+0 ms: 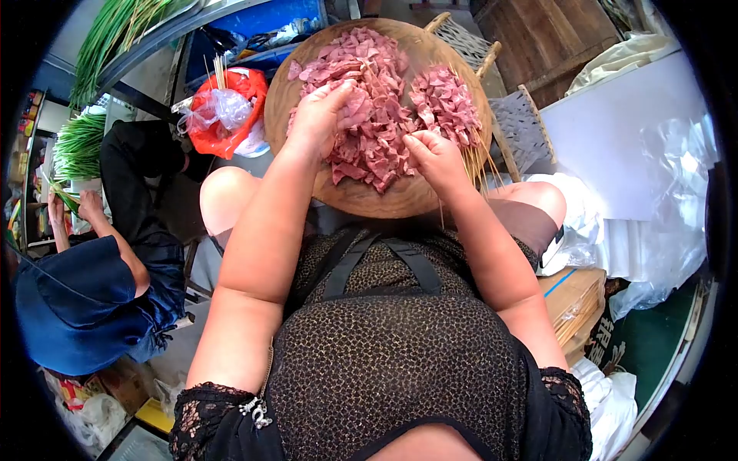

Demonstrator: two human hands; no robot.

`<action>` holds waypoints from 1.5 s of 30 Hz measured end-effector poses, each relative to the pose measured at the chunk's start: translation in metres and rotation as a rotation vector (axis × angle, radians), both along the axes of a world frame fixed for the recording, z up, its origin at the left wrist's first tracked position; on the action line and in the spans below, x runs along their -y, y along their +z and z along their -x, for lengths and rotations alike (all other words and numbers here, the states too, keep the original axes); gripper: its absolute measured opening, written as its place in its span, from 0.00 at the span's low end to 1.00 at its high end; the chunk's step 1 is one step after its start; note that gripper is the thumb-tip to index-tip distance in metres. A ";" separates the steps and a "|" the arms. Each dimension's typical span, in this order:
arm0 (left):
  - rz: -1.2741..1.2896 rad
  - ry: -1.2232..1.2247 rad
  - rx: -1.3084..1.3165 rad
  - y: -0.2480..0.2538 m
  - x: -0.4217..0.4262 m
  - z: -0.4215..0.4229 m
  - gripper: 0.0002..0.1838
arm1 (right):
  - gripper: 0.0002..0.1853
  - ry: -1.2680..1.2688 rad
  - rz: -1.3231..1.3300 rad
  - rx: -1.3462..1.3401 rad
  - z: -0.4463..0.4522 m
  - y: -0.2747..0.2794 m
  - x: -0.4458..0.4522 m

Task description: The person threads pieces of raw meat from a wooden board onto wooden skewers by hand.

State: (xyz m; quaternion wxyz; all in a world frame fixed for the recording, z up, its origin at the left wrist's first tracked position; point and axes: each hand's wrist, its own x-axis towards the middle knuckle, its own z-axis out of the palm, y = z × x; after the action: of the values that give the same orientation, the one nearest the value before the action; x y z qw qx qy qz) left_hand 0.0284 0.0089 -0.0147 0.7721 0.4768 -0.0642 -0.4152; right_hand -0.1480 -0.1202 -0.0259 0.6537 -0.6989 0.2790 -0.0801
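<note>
Left grip (318, 114) pinches a slice of meat (355, 114) between thumb and fingers over the left side of the pile (377, 157); the fingers cover part of the slice. Right grip (437, 156) has thumb and forefinger pressed together at the pile's right side, seemingly on a skewer (441, 213), though the hand hides most of it and only a thin end shows under the wrist. Any meat on it is hard to make out.

Both hands are above a round board (361, 201), where the pile runs from the far edge towards the near one. Loaded skewers (446, 104) lie to its right, bare sticks pointing to the near right; they overlap too closely to count. What supports the board is hidden.

Just left of the board is a red bag (257, 84) with clear plastic and upright sticks, their lower ends out of sight. Beyond is a blue crate (254, 19), cut off at the far edge. To the right are a woven chair (523, 131), partly covered by the board, and a white panel (615, 146).

Far left, another person (84, 300) in blue holds green stalks (65, 197), the head not clearly visible.
</note>
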 end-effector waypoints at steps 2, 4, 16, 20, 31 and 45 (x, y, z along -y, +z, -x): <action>-0.030 -0.037 0.024 0.002 0.000 0.004 0.11 | 0.11 0.013 0.090 -0.009 0.002 0.002 -0.001; -0.097 -0.089 0.029 0.004 0.003 0.011 0.13 | 0.10 0.024 0.096 0.015 0.000 0.005 -0.004; -0.120 -0.400 0.103 0.007 -0.004 0.030 0.15 | 0.12 -0.007 -0.314 0.068 -0.014 0.027 -0.010; -0.131 -0.534 0.299 0.005 -0.005 0.028 0.16 | 0.12 0.031 -0.189 0.056 -0.008 0.025 -0.006; -0.356 -0.421 1.256 0.012 0.001 0.043 0.09 | 0.09 0.078 0.086 0.022 -0.002 0.016 -0.004; -0.356 -0.001 1.321 0.009 -0.002 0.027 0.07 | 0.07 0.012 -0.232 0.217 -0.003 0.045 -0.019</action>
State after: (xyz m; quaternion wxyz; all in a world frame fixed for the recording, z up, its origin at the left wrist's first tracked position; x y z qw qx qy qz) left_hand 0.0015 0.0105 -0.0053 0.4804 0.7499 -0.4529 -0.0417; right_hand -0.1451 -0.1016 0.0186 0.7567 -0.6076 0.2102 -0.1185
